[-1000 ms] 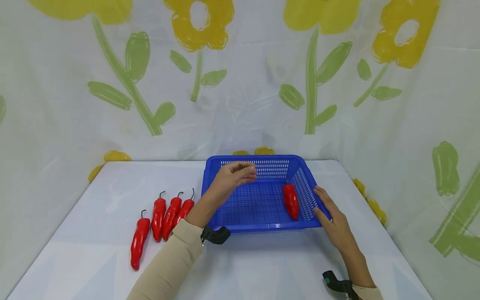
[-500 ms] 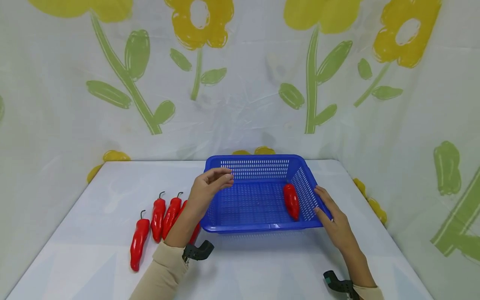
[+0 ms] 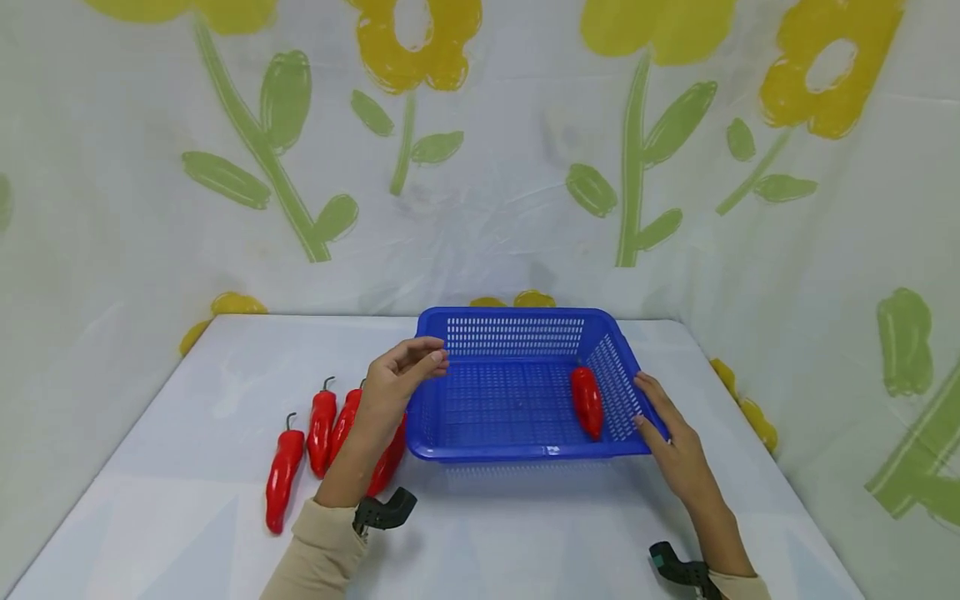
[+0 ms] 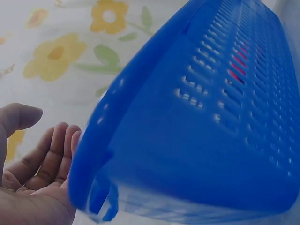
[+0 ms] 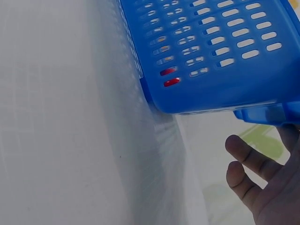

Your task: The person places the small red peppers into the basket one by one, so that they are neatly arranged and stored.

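A blue plastic basket (image 3: 495, 452) with slotted walls stands on the table, one red chili pepper (image 3: 587, 402) lying inside against its right wall. My left hand (image 3: 393, 379) hovers at the basket's left rim, fingers loosely bent, with nothing between thumb and fingertips. In the left wrist view the rim hides part of those fingers. My right hand (image 3: 678, 458) rests its fingertips and thumb on the right rim; two of its fingers (image 5: 253, 159) extend free below the rim in the right wrist view. Left of the basket lie several chili peppers (image 3: 285, 479), some partly behind the left forearm.
The white table (image 3: 540, 533) backs onto a hanging cloth (image 3: 510, 150) printed with yellow flowers. Cloth also hangs at both sides. A black wrist camera (image 3: 385, 508) sits on the left wrist and another camera (image 3: 678, 567) on the right.
My left hand has moved left from above the basket to its left rim, passing over the peppers' side. The right hand stays at the right rim. The head view has shifted slightly.
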`<state>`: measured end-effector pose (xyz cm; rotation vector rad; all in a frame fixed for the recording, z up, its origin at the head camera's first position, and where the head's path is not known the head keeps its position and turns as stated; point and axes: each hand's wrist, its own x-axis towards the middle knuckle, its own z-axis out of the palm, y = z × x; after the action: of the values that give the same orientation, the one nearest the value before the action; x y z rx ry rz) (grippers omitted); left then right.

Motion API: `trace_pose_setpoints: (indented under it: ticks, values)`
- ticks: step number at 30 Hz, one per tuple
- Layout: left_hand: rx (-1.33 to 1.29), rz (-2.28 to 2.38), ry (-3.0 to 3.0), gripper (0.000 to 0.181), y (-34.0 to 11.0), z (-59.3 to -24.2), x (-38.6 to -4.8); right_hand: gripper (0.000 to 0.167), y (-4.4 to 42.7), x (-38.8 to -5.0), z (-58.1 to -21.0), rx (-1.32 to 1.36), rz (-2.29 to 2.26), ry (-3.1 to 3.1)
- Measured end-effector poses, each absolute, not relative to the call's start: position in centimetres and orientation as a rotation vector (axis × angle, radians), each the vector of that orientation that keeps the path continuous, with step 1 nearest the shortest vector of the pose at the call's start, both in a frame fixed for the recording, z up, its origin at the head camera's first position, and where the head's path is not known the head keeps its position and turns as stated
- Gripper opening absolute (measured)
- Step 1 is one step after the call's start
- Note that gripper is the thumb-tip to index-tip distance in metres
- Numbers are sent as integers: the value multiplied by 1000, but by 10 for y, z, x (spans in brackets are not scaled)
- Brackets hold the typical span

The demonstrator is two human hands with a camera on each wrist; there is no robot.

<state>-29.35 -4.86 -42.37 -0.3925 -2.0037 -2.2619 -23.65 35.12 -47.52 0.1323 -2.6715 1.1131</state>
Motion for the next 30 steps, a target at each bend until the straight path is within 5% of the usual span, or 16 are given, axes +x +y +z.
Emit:
trace_pose_setpoints:
  ticks: [30]
  values:
    - [-46,-2023,-2132,43,-112,-446,-274,56,352,-236,-478,160,1207,-2631]
